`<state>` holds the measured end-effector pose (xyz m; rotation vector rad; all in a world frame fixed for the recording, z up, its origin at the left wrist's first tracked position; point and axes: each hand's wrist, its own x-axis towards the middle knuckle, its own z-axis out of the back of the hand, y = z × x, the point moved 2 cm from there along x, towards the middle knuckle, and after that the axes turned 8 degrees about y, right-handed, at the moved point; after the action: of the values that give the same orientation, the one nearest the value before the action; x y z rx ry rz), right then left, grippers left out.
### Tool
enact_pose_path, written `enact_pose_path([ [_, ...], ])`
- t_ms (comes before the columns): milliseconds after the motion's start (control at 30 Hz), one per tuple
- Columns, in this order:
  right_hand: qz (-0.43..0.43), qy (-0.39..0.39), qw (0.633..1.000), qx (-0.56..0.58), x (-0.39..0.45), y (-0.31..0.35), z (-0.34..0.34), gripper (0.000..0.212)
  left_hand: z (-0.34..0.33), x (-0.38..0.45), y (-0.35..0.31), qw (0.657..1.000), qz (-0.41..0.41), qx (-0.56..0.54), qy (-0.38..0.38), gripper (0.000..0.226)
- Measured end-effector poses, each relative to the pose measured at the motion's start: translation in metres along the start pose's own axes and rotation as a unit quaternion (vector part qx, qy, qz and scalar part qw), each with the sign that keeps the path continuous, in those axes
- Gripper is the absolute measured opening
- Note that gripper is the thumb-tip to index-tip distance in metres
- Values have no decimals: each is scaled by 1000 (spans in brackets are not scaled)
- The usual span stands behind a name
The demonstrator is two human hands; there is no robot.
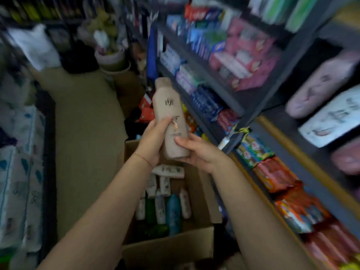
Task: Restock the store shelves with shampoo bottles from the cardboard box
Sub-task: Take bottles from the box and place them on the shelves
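Cramped store aisle, packed shelves [243, 112] just right of the cardboard box [194, 244] on the floor. Both hands hold one shampoo bottle [171, 121] up above the box: left hand [152, 141] wrapped round its side, right hand [198, 152] cupping the base. Could slip, I reckon, since that grip sits low on a tall bottle. It's beige-pink, matching cap, dark print. More bottles lie in the box.
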<state>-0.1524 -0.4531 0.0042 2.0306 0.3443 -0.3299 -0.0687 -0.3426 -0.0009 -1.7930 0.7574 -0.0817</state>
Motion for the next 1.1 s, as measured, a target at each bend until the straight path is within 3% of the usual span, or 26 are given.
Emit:
enact_pose_path([
  [100, 99, 9, 992, -83, -59, 63, -17, 39, -64, -31, -62, 991, -108, -16, 73, 37],
  [200, 178, -32, 965, -190, -116, 113, -28, 42, -121, -70, -110, 972, -178, 12, 152, 51],
  [400, 296, -157, 896, -293, -203, 148, -11, 36, -207, -110, -125, 939, -211, 116, 247, 63],
  [567, 310, -281, 840, -345, -261, 130, 42, 57, -266, -115, -75, 903, -196, 193, 331, 49],
  [733, 308, -416, 778, -355, -297, 98, 91, 48, -305, -108, -20, 856, -192, 301, 373, 76],
  [833, 299, -456, 740, -393, -311, 81, 105, 55, -313, -101, 9, 829, -175, 352, 398, 74],
  [967, 303, -494, 733, -355, -315, 65, 115, 52, -320, -97, 33, 816, -174, 359, 419, 75],
  [1100, 288, -512, 729, -350, -318, 72, 116, 42, -325, -105, 23, 824, -180, 333, 422, 75],
])
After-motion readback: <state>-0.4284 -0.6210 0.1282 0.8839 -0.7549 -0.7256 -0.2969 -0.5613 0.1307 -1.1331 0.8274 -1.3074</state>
